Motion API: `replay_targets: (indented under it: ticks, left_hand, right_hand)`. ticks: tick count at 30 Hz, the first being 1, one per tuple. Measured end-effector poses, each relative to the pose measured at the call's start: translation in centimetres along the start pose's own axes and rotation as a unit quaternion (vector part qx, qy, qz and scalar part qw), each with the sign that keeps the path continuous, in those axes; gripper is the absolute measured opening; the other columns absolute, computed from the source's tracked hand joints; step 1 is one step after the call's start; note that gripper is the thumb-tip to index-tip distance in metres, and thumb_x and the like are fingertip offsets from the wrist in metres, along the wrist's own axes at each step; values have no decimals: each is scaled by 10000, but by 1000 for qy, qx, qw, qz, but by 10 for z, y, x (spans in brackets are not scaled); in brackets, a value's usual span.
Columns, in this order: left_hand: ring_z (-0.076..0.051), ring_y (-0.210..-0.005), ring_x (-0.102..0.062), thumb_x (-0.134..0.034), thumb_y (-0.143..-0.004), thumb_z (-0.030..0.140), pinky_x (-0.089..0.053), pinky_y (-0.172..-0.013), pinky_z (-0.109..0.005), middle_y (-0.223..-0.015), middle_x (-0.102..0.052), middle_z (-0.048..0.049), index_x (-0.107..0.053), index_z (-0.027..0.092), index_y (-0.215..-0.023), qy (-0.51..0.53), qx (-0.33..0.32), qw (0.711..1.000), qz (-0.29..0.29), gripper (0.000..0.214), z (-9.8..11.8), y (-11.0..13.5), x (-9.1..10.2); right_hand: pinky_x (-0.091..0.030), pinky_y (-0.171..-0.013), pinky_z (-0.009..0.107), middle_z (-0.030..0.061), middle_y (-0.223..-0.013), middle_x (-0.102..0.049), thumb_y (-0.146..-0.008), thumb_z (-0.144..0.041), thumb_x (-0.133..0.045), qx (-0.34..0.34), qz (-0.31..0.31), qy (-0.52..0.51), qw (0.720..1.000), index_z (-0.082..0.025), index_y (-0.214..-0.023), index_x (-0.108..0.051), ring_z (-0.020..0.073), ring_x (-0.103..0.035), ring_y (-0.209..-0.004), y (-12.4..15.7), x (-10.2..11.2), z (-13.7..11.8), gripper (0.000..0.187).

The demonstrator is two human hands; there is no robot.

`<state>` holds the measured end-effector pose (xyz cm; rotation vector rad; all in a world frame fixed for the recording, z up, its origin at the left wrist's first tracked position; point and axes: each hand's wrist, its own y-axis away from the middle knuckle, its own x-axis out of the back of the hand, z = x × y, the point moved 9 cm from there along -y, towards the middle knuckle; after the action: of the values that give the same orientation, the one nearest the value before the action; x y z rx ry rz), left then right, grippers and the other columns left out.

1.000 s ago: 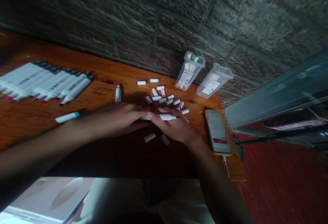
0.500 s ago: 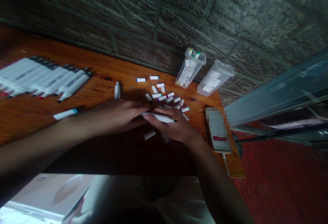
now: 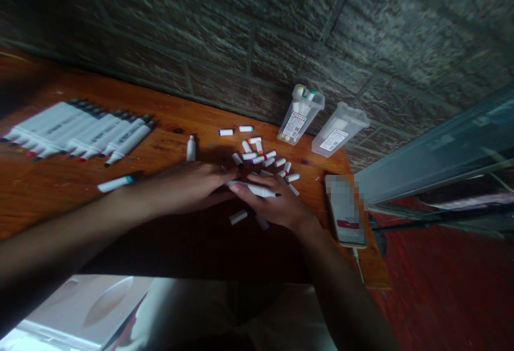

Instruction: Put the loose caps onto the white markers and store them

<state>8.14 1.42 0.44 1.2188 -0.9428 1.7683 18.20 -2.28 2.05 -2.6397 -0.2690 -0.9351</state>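
Both my hands meet at the middle of the wooden table [image 3: 60,190]. My right hand [image 3: 277,206] grips a white marker [image 3: 257,189] whose bare dark tip points right. My left hand [image 3: 188,185] lies beside it, fingers closed around the marker's left end. Just beyond my fingers, several loose white caps [image 3: 261,158] with coloured ends lie scattered. Two more caps [image 3: 237,216] rest near my right wrist.
A row of several uncapped white markers [image 3: 80,132] lies at the left, and one capped marker [image 3: 114,183] sits nearer. Two clear plastic cases [image 3: 299,115] lean by the brick wall. A phone [image 3: 346,209] rests at the table's right edge. A white box [image 3: 72,308] is on my lap.
The hands stay together on the marker with hardly any movement. The camera view has shifted slightly.
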Motion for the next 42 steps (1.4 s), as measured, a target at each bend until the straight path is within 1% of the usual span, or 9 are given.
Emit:
replay_targets:
  ticks: [4,8,15,19,22,28,34,39,42]
  left_hand:
    - [-208,-912,-696,-503,-959,396,-520,-791,-282,-1067,-734,-45,-673,256,-1179,-9,20,1000,-11,311,-1,-1,0]
    - [-217,-916,-698,-484,-968,417,-522,-799,-297,-1067,-734,-53,-678,257,-1168,-22,26,999,-20,321,0,-1,-1]
    - [-230,-944,-700,-449,-974,448,-524,-838,-322,-1084,-735,-46,-666,280,-1197,-32,55,998,-25,353,-2,-3,0]
    - [-234,-862,-713,-427,-976,472,-537,-770,-322,-1021,-753,-37,-667,295,-1209,-30,77,996,-33,378,-4,-5,1]
    - [-225,-856,-710,-435,-971,469,-533,-766,-303,-1023,-752,-45,-665,279,-1219,-24,84,996,-36,388,-4,-6,1]
    - [-225,-831,-704,-429,-973,482,-524,-773,-312,-986,-754,-52,-713,257,-1118,-37,85,994,-50,390,-6,-8,-3]
    - [-226,-822,-705,-442,-968,464,-526,-744,-300,-949,-755,-67,-713,236,-1121,-31,74,996,-48,386,-7,-10,-5]
    - [-241,-810,-701,-464,-951,481,-531,-744,-331,-934,-751,-68,-732,240,-1066,-26,75,996,-38,378,-10,-9,-5]
    - [-232,-877,-701,-459,-961,435,-527,-778,-325,-989,-748,-47,-730,245,-1021,-10,64,997,-46,337,-6,-11,-5]
  right_hand:
    - [-490,-803,258,13,-872,-744,-925,-417,-573,-16,36,38,999,-217,-879,-703,152,-685,-837,-2,4,5,243]
    - [-470,-716,239,5,-767,-722,-912,-447,-575,-21,65,43,997,-208,-780,-673,136,-661,-732,-4,7,7,290]
    - [-479,-721,252,16,-787,-738,-937,-428,-545,-29,70,31,997,-209,-786,-690,140,-670,-739,-5,11,5,303]
    - [-471,-690,252,21,-757,-726,-951,-449,-516,-30,71,46,996,-200,-754,-684,136,-658,-712,-7,11,5,359]
    - [-482,-726,261,35,-804,-740,-960,-423,-507,-20,81,35,996,-194,-774,-699,142,-668,-740,-8,14,3,352]
    - [-503,-726,274,34,-760,-731,-947,-411,-530,-20,99,15,995,-197,-736,-694,155,-674,-737,-7,21,0,341]
    - [-496,-745,265,21,-775,-728,-951,-432,-523,-13,86,24,996,-211,-766,-695,151,-672,-776,-6,16,-4,336]
    - [-483,-758,253,5,-747,-720,-951,-456,-519,-5,54,51,997,-216,-735,-672,135,-663,-726,-7,11,-2,357]
    - [-476,-788,255,8,-801,-731,-947,-439,-538,10,48,63,997,-216,-793,-694,143,-672,-793,-6,11,-6,312]
